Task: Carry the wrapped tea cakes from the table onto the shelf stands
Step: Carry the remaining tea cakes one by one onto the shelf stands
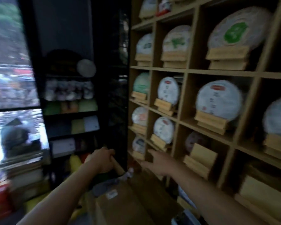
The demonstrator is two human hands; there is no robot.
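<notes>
A wooden shelf (183,69) on the right holds several paper-wrapped tea cakes upright on small wooden stands, such as one with a green label (234,30) and one with a red label (217,99). My right hand (156,161) reaches toward the lower left compartments with fingers stretched out and nothing in it. A stand (199,159) just right of it shows no cake on its front. My left hand (102,159) has its fingers curled over a tan edge (118,166), apparently a flap of the cardboard box (120,203) below. The view is blurred.
A dark glass-fronted cabinet (71,95) with jars and boxes stands left of the shelf. A bright window (10,78) lies further left, and stacked boxes (0,200) sit at the lower left. Low on the right, another stand (258,195) holds no cake.
</notes>
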